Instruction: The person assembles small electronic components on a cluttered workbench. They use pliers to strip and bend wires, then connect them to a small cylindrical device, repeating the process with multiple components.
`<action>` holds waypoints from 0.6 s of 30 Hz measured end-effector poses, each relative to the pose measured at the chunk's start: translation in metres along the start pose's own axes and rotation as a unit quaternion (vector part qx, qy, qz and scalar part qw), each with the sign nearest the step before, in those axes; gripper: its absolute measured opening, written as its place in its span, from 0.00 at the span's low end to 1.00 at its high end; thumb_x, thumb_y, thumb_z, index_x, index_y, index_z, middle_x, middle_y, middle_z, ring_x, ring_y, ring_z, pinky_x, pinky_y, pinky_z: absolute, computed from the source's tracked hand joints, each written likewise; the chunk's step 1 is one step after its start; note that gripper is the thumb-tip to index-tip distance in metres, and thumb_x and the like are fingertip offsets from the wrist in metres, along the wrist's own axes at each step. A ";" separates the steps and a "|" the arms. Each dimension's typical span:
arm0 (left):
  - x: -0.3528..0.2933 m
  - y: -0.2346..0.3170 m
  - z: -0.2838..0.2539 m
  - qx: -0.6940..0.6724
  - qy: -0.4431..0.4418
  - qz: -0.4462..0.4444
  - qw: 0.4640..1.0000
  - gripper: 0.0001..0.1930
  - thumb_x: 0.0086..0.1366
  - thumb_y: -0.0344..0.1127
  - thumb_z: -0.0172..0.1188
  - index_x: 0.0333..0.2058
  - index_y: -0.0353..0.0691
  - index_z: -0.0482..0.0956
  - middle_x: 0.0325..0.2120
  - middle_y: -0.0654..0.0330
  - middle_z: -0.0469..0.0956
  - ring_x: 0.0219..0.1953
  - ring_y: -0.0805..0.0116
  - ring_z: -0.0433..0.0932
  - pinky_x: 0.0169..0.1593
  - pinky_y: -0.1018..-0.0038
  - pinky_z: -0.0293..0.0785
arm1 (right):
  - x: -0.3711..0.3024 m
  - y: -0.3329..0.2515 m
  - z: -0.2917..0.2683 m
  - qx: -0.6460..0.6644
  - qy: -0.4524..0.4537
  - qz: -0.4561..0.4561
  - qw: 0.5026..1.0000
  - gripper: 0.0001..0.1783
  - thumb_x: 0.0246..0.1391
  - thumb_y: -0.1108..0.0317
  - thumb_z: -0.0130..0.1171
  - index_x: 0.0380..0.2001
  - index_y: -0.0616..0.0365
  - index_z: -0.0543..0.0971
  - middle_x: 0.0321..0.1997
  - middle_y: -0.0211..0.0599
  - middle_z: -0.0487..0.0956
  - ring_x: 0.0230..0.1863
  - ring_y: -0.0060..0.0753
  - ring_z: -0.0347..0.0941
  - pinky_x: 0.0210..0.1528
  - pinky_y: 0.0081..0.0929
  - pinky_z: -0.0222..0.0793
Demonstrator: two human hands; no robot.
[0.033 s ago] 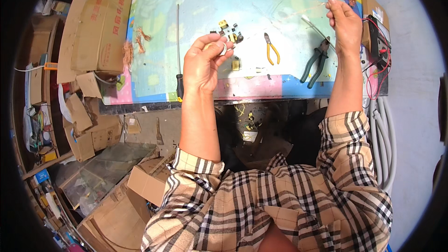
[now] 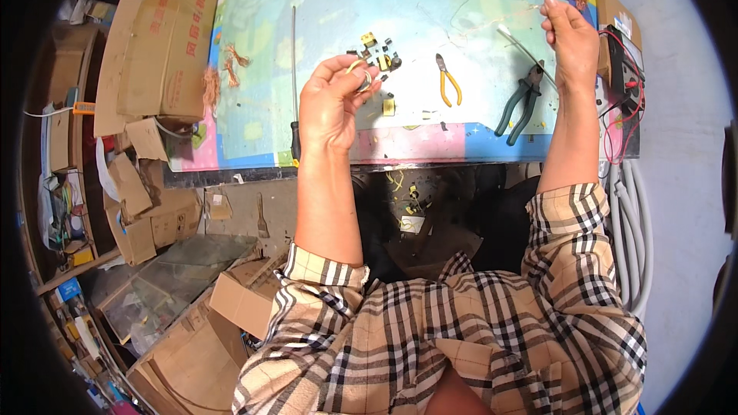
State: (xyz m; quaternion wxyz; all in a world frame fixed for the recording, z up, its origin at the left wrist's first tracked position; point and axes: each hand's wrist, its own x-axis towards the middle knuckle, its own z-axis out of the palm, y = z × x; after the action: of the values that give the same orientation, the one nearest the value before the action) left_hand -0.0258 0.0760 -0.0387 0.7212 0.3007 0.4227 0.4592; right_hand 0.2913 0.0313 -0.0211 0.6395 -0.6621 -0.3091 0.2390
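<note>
My left hand [image 2: 329, 104] is closed around a small round coil-like part [image 2: 364, 81] with a yellow and pale edge; the fingers hide most of it. Up at the right, the thumb and fingers of my right hand [image 2: 570, 42] pinch the end of a fine copper wire [image 2: 503, 9]. That wire loops loosely leftward over the mat and grows too faint to follow. Between my hands lie yellow-handled cutters [image 2: 447, 81]. Green-handled pliers [image 2: 525, 104] rest below my right hand, beside a thin rod with a white tip [image 2: 513, 40].
Several small black and yellow parts [image 2: 384, 61] are scattered on the patterned mat [image 2: 261, 92]. A long screwdriver [image 2: 294, 92] lies left of my left hand. Copper wire bundles [image 2: 231, 69] sit near a cardboard box [image 2: 165, 38]. At the right edge is a black meter with red leads [image 2: 632, 84].
My left hand has turned slightly and shifted a little left, showing more of the round part's yellow edge. The wire loop has changed shape. My right hand has barely moved.
</note>
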 end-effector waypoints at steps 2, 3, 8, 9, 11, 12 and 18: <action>0.002 0.003 -0.006 0.002 0.015 0.028 1.000 0.14 0.58 0.16 0.57 0.44 0.29 0.73 0.36 0.51 0.78 0.40 0.60 0.81 0.46 0.69 0.81 | 0.005 0.004 -0.006 -0.009 0.010 0.000 1.000 0.14 0.56 0.60 0.62 0.31 0.63 0.82 0.26 0.25 0.77 0.24 0.13 0.63 0.27 0.12 0.60; 0.002 0.004 -0.009 0.011 0.019 0.036 0.999 0.14 0.58 0.16 0.57 0.44 0.29 0.72 0.36 0.50 0.78 0.41 0.59 0.81 0.46 0.68 0.81 | 0.006 0.005 -0.009 -0.014 0.015 0.000 1.000 0.15 0.56 0.59 0.62 0.31 0.63 0.82 0.26 0.24 0.77 0.24 0.12 0.62 0.27 0.11 0.59; -0.004 0.002 0.002 0.134 0.044 0.080 0.987 0.13 0.59 0.16 0.56 0.44 0.26 0.73 0.39 0.48 0.78 0.44 0.59 0.81 0.48 0.71 0.79 | 0.003 0.020 -0.005 -0.530 0.022 -0.086 0.843 0.17 0.54 0.59 0.60 0.44 0.54 0.79 0.41 0.49 0.79 0.45 0.51 0.76 0.47 0.41 0.70; -0.006 0.000 0.009 0.172 0.049 0.092 0.980 0.13 0.59 0.16 0.56 0.45 0.26 0.73 0.39 0.48 0.78 0.44 0.60 0.81 0.48 0.72 0.79 | 0.001 0.020 -0.004 -0.514 0.043 -0.135 0.846 0.18 0.54 0.59 0.60 0.46 0.55 0.78 0.42 0.49 0.78 0.46 0.50 0.75 0.48 0.41 0.70; -0.009 -0.006 0.019 0.210 0.030 0.115 0.971 0.12 0.59 0.16 0.56 0.43 0.26 0.75 0.40 0.49 0.78 0.43 0.63 0.81 0.47 0.76 0.77 | -0.010 0.015 0.009 -0.478 0.084 -0.234 0.843 0.19 0.54 0.60 0.60 0.48 0.55 0.77 0.46 0.49 0.76 0.48 0.50 0.74 0.50 0.41 0.70; -0.010 -0.009 0.023 0.221 0.020 0.120 0.968 0.12 0.59 0.16 0.56 0.43 0.26 0.75 0.39 0.50 0.79 0.43 0.64 0.80 0.46 0.76 0.77 | -0.016 0.010 0.019 -0.428 0.051 -0.271 0.861 0.17 0.54 0.64 0.60 0.47 0.55 0.78 0.45 0.48 0.77 0.47 0.49 0.75 0.50 0.40 0.70; -0.011 -0.015 0.032 0.207 -0.008 0.104 0.973 0.12 0.59 0.17 0.56 0.43 0.27 0.76 0.38 0.52 0.79 0.43 0.66 0.80 0.46 0.77 0.75 | -0.083 -0.016 0.081 -0.160 -0.376 -0.172 0.896 0.18 0.54 0.65 0.60 0.46 0.61 0.78 0.47 0.46 0.75 0.45 0.40 0.75 0.45 0.32 0.70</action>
State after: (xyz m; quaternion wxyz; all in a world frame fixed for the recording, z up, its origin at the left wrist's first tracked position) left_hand 0.0067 0.0584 -0.0327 0.5949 0.4898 0.4689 0.4317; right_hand 0.1739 0.0282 -0.0172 0.3919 -0.5531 -0.6695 0.3038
